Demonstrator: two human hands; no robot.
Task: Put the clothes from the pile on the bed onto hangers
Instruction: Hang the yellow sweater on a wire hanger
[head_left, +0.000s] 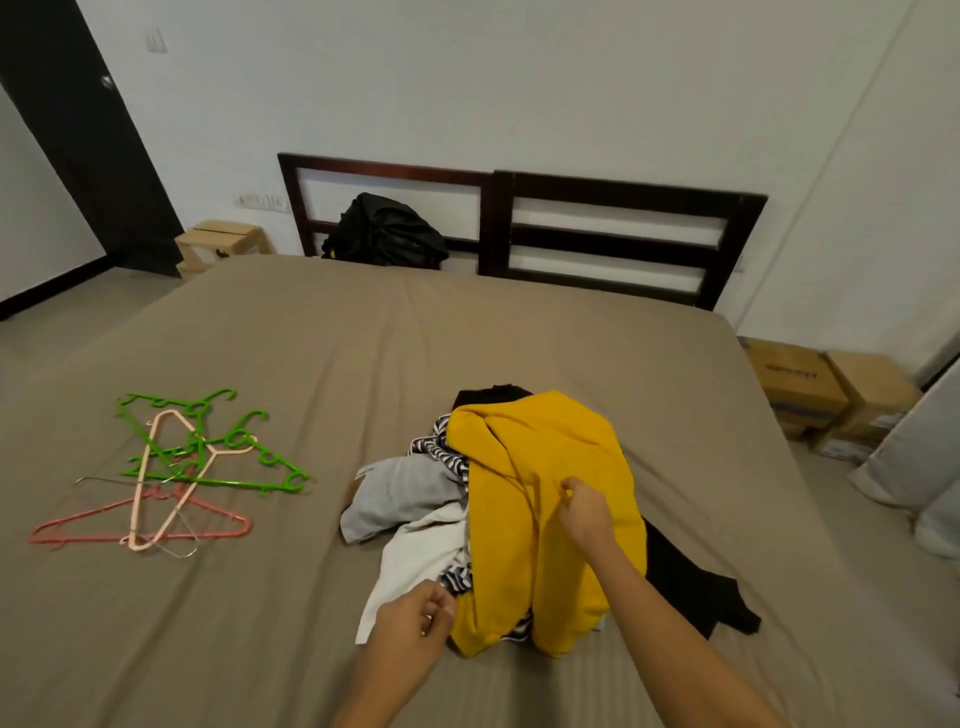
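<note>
A pile of clothes lies on the brown bed (311, 338). On top is a yellow garment (519, 519), over grey (400, 493), white (421, 561), striped (447, 452) and black (691, 577) pieces. My right hand (584, 512) pinches a fold of the yellow garment near its middle. At the garment's lower left edge my left hand (415, 621) hovers with curled fingers, and whether it holds the cloth is unclear. A heap of hangers lies at the left: green ones (228, 467), a cream one (156, 483), a pink one (140, 525) and a thin wire one.
A black bag (384, 231) leans against the dark wooden headboard (613, 234). A small wooden stool (223, 241) stands by the dark door (78, 130) at the left. Cardboard boxes (826, 389) and a grey curtain (919, 457) are at the bed's right side.
</note>
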